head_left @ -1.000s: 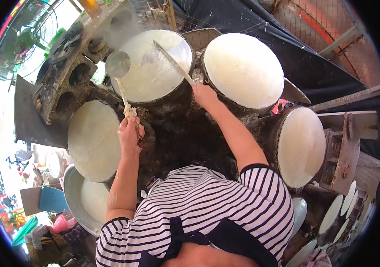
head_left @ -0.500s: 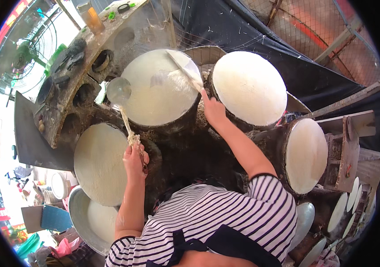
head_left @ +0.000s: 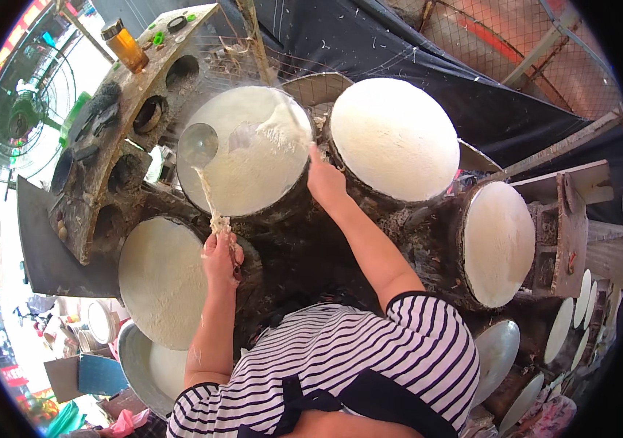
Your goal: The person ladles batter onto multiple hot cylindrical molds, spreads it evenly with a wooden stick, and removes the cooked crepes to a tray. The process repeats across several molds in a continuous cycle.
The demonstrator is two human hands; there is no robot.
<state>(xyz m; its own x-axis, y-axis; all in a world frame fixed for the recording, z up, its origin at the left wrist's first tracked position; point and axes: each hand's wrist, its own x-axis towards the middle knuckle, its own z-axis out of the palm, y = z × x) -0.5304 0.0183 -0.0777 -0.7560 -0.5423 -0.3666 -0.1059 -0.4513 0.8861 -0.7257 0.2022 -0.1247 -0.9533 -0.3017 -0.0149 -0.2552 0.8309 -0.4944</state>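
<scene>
Right hand [head_left: 326, 181]: one, fingers wrapped about the near end of a scraper [head_left: 298, 117], index finger laid along it; blade blurred, outline faint. Scraper's long axis: from the fingertips away from the body, leaning left, across the right part of a batter sheet [head_left: 253, 182]. Batter sheet: one, pale, round, on top of the far-left drum [head_left: 275, 214], ahead of both hands; off-centre in it, a grey patch [head_left: 244, 136], thin or bare, cannot tell which. Fold [head_left: 280, 128]: rumpled, white, between grey patch and scraper, lying ahead and left of the right fingertips; right hand the nearer of the two. Contact between blade and fold: not to be made out. Left hand [head_left: 221, 255]: one, closed around a ladle [head_left: 198, 145], handle crusted with batter, its end showing past the fist. Ladle's long axis: from the fist away and slightly left; bowl over the left part of the batter sheet, grey patch between it and the fold; whether the bowl touches the surface, cannot tell. Adjoining: right disc [head_left: 395, 139], white, round, just right of the right hand; left disc [head_left: 162, 285], cream, beside the left hand on its outer side.
</scene>
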